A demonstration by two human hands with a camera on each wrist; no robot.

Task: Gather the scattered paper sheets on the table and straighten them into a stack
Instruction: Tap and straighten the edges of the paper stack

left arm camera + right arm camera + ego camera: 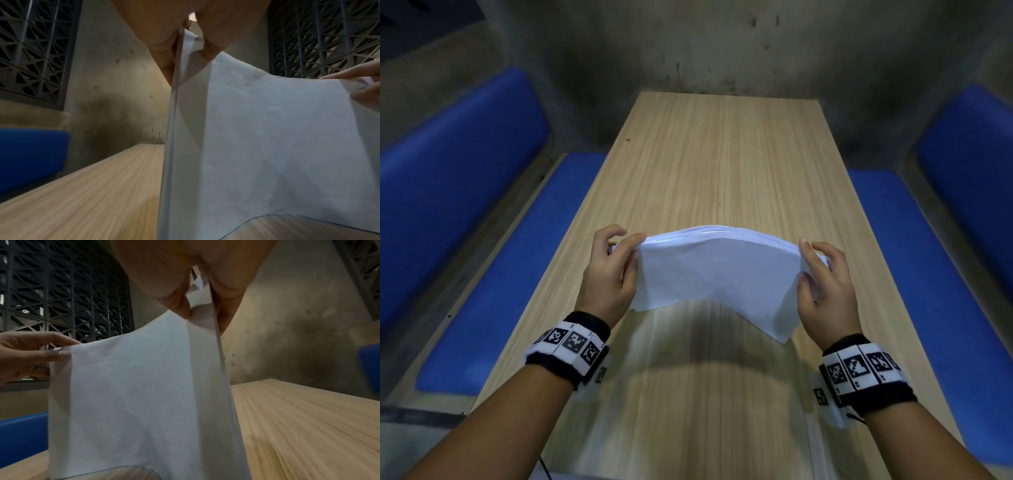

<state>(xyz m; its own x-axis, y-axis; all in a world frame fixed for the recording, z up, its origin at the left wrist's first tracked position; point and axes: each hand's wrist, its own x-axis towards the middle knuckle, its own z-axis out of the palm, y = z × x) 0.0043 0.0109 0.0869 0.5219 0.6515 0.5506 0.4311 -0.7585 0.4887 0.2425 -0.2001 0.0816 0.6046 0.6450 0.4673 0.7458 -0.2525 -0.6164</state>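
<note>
A stack of white paper sheets (717,270) is held upright above the wooden table (722,154), bowed upward in the middle. My left hand (616,263) pinches its left edge between thumb and fingers. My right hand (822,274) pinches the right edge the same way. In the left wrist view the paper (267,146) hangs down from my left hand's fingers (162,52), its lower edge just over the tabletop. The right wrist view shows the sheets (131,402) under my right hand's fingers (179,305), with the left hand (30,353) at the far edge.
Blue cushioned benches (493,274) (914,274) run along both long sides of the table. A stained concrete wall (705,44) closes the far end. Dark lattice screens (33,48) stand at the sides. No loose sheets lie on the visible tabletop.
</note>
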